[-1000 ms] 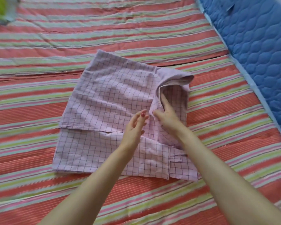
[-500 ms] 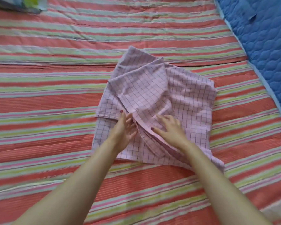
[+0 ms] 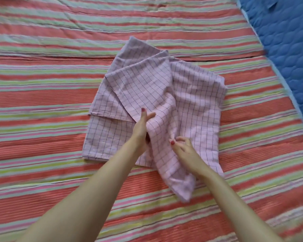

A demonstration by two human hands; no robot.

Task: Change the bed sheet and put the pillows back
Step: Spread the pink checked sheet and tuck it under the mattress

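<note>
I see the pink checked cloth (image 3: 147, 88), partly folded, lying in the middle of the bed on the red, green and pink striped sheet (image 3: 42, 102). My left hand (image 3: 142, 126) is tucked under a raised fold of the cloth, thumb and fingers narrow around its edge, holding it. My right hand (image 3: 184, 149) rests on the near part of the cloth, fingers curled and pinching the fabric near the thumb. A loose flap hangs toward me between both forearms. A blue quilted cover (image 3: 287, 41) lies at the far right.
</note>
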